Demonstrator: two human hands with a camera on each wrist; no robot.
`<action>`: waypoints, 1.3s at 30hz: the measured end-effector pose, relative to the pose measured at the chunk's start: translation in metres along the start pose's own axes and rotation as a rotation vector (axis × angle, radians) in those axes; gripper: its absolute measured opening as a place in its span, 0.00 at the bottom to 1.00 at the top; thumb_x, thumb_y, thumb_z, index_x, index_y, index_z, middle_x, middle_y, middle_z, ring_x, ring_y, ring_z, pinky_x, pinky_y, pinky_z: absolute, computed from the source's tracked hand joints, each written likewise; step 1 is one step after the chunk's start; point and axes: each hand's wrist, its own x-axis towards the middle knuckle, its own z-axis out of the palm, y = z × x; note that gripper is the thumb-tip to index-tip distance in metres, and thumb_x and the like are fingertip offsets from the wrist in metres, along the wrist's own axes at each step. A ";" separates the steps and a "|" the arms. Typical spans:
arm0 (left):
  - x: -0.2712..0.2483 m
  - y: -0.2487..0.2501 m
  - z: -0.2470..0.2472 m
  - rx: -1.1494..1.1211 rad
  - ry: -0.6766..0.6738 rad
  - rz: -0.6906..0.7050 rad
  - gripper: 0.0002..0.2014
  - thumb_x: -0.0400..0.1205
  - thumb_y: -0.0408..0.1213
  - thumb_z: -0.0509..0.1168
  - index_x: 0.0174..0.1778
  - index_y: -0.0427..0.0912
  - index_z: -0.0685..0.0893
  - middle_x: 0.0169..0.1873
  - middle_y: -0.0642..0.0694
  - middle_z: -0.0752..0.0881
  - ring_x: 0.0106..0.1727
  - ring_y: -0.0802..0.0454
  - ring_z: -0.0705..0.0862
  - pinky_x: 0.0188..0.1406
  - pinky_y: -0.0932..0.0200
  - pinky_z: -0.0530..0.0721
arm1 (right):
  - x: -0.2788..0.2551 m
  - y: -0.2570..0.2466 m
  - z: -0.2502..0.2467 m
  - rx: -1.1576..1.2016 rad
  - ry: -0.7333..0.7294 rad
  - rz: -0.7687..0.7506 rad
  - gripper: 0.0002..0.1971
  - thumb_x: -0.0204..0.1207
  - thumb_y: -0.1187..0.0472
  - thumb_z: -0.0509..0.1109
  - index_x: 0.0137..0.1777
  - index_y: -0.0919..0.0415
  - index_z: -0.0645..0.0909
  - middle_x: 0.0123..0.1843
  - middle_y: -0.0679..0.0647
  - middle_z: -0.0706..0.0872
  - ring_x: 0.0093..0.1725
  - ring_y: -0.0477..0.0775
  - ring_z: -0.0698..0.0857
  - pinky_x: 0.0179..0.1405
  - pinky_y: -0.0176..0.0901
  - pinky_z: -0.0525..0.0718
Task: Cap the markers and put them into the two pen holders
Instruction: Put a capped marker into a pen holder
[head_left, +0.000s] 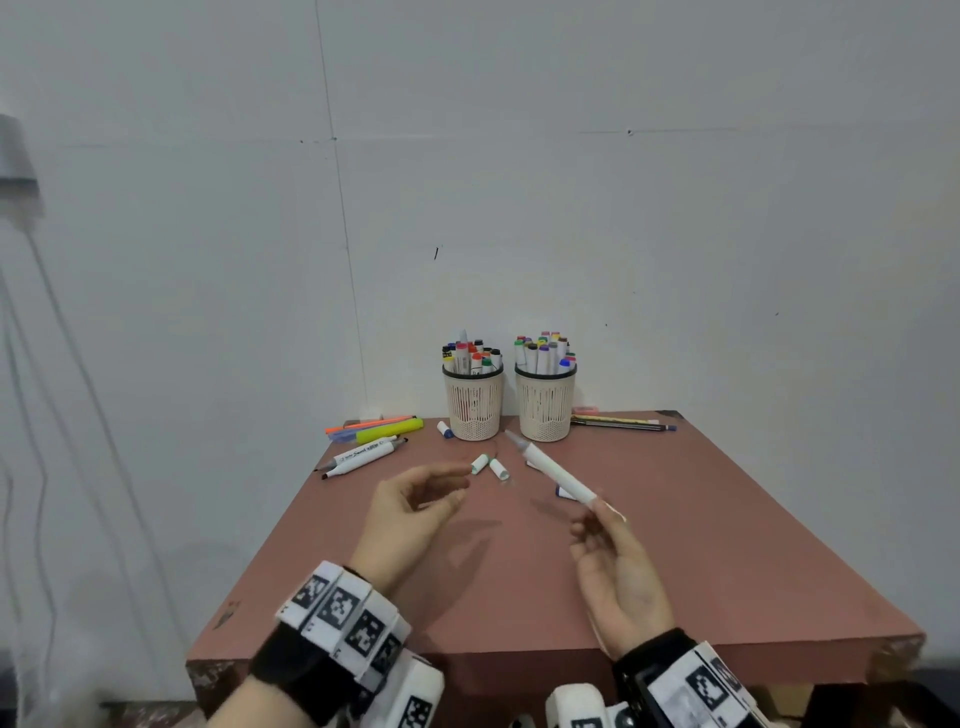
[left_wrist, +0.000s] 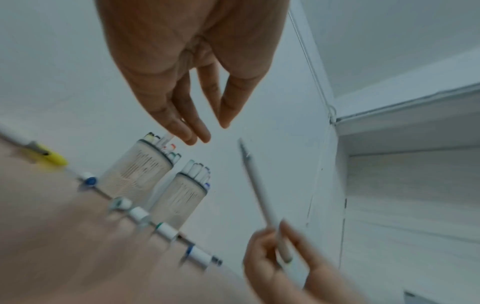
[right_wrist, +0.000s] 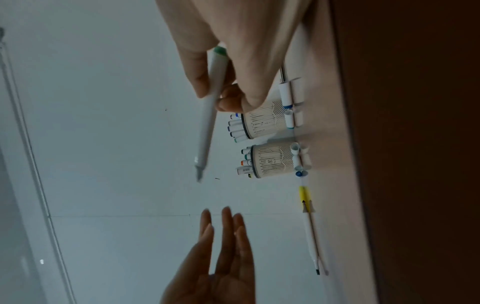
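A person's right hand (head_left: 618, 577) is gripping a white marker (head_left: 553, 470), its uncapped grey tip pointing up toward the right pen holder (head_left: 545, 402), above the reddish-brown table (head_left: 701, 545). The left hand (head_left: 410, 512) is hovering with fingers relaxed and holding nothing, just short of two loose white caps (head_left: 491, 464) lying in front of the holders. The left pen holder (head_left: 474, 402) is standing beside the right one, both packed with capped markers. Left of the holders, a yellow highlighter (head_left: 387, 430) is lying flat.
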 end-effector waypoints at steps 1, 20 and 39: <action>0.006 0.008 -0.004 0.000 0.001 -0.009 0.14 0.77 0.20 0.67 0.44 0.46 0.88 0.41 0.52 0.90 0.43 0.65 0.87 0.43 0.74 0.82 | 0.000 -0.001 0.000 0.028 0.005 0.002 0.05 0.77 0.69 0.66 0.49 0.66 0.82 0.43 0.56 0.83 0.41 0.48 0.80 0.33 0.32 0.86; 0.167 -0.018 0.032 1.165 -0.500 -0.138 0.18 0.78 0.46 0.70 0.64 0.49 0.84 0.59 0.48 0.85 0.60 0.50 0.83 0.59 0.60 0.79 | 0.002 -0.003 0.005 0.063 0.008 0.009 0.08 0.77 0.65 0.66 0.43 0.63 0.88 0.37 0.55 0.90 0.43 0.50 0.81 0.34 0.33 0.87; 0.171 -0.025 0.019 1.421 -0.659 -0.300 0.19 0.68 0.33 0.74 0.55 0.46 0.89 0.51 0.46 0.89 0.52 0.47 0.87 0.54 0.52 0.87 | 0.013 0.001 0.003 0.064 -0.019 0.023 0.12 0.61 0.65 0.75 0.47 0.63 0.87 0.42 0.57 0.87 0.40 0.50 0.81 0.32 0.34 0.86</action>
